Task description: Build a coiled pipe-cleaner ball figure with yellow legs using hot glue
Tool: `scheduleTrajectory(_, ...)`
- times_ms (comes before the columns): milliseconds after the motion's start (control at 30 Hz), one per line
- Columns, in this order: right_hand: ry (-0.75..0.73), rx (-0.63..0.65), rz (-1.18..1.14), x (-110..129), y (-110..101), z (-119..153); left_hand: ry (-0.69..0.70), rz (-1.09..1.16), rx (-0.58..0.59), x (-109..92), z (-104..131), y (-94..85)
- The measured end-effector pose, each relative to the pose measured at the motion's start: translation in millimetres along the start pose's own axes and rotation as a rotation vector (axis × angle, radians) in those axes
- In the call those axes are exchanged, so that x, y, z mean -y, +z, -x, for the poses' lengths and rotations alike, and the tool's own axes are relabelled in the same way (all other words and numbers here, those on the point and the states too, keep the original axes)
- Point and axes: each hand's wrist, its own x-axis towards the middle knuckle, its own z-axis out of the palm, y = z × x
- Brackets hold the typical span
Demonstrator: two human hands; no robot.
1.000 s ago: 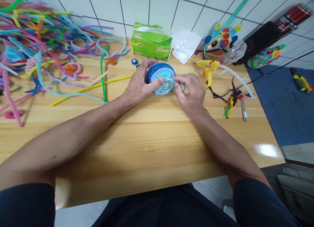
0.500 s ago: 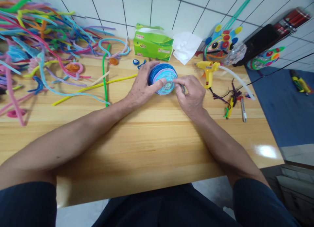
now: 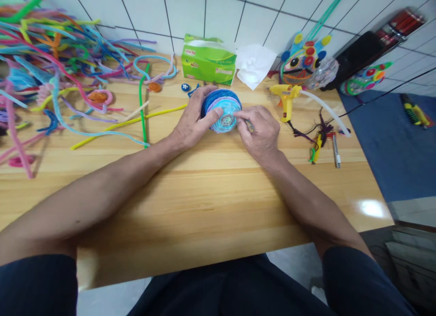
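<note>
A round object wrapped in blue, purple and light blue pipe cleaner (image 3: 225, 106) rests on the table, its light blue coiled side facing me. My left hand (image 3: 195, 120) holds it from the left, the thumb pressed on the coils and the fingers around the back. At its right side my right hand (image 3: 260, 132) is closed, with thumb and forefinger pinched at the edge of the coils. Something small shows under the curled fingers, too hidden to name. A small blue button-like piece (image 3: 185, 87) lies behind my left hand.
Loose pipe cleaners (image 3: 56, 57) heap at the left. A green tissue pack (image 3: 208, 63) stands at the back. To the right are a yellow glue gun (image 3: 286, 100), a decorated craft (image 3: 306, 63), a pen (image 3: 336, 153) and a cable.
The view has shifted slightly, moving the table items a little left in the picture. Both hands remain at the round object, with the right fingertips still at its right side.
</note>
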Motion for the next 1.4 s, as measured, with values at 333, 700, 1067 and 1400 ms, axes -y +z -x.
scheduleTrajectory(333, -0.082, -0.071, -0.032, 2, -2, -2, 0.000, 0.030, -0.020, 3, -1, 1.7)
scheduleTrajectory(700, -0.089, -0.025, 0.028, -3, 1, 3, -0.001, 0.023, -0.027, 3, 0, 2.5)
scheduleTrajectory(1067, -0.042, 0.016, -0.032, -6, 0, 4, 0.004, 0.025, -0.006, -3, -4, -0.5)
scheduleTrajectory(1400, -0.006, 0.021, -0.049, -8, 1, 3, -0.005, -0.046, -0.007, -5, -1, 2.8)
